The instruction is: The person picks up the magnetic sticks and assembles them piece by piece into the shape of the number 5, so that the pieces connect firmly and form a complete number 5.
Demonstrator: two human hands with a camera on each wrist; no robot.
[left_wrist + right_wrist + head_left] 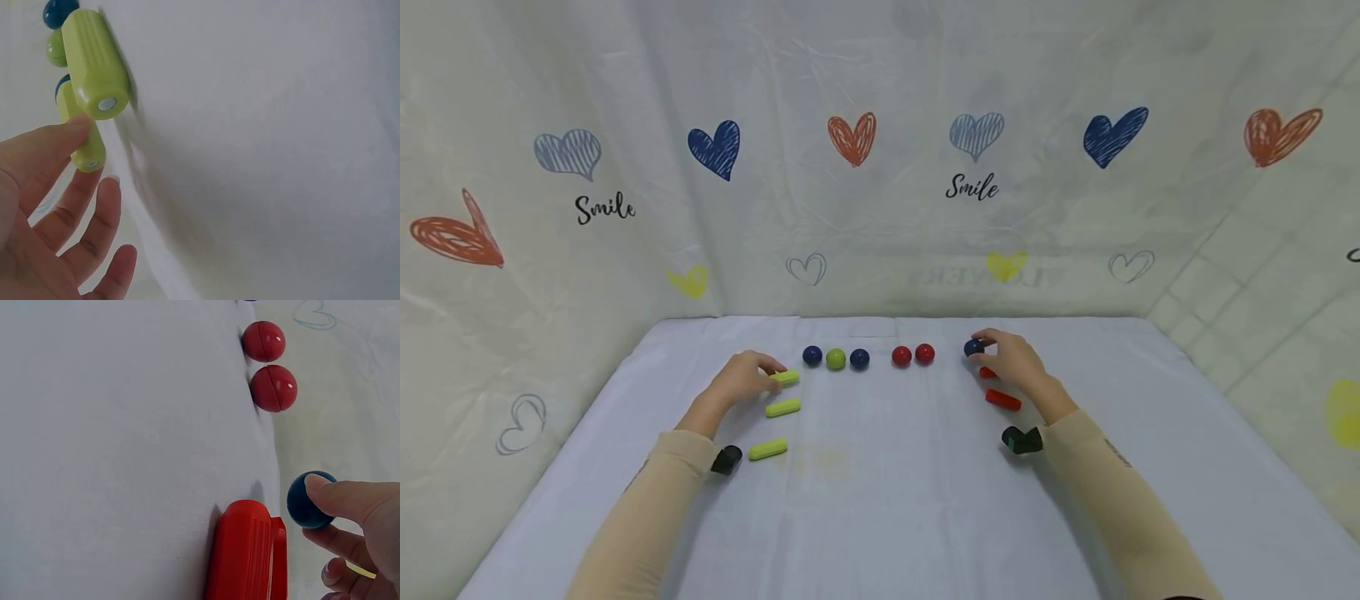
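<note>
My left hand (743, 379) is at the far left of the row of sticks. In the left wrist view its thumb and a finger pinch the end of a yellow-green ridged stick (89, 150), while the other fingers hang loosely curved. A second yellow-green stick (783, 407) lies nearer me, and a third stick (767, 449) nearer still. On the right, my right hand (1011, 360) holds a dark blue ball (306, 503) between thumb and fingertips. Below that hand are two red sticks, the nearer red stick (1003, 400) fully visible and the farther red stick (987, 372) partly covered.
Along the back stand a blue ball (812, 356), a green ball (836, 359), another blue ball (860, 359) and two red balls, one red ball (902, 357) beside the other. Dark pieces lie by each forearm: a left piece (727, 459) and a right piece (1022, 440).
</note>
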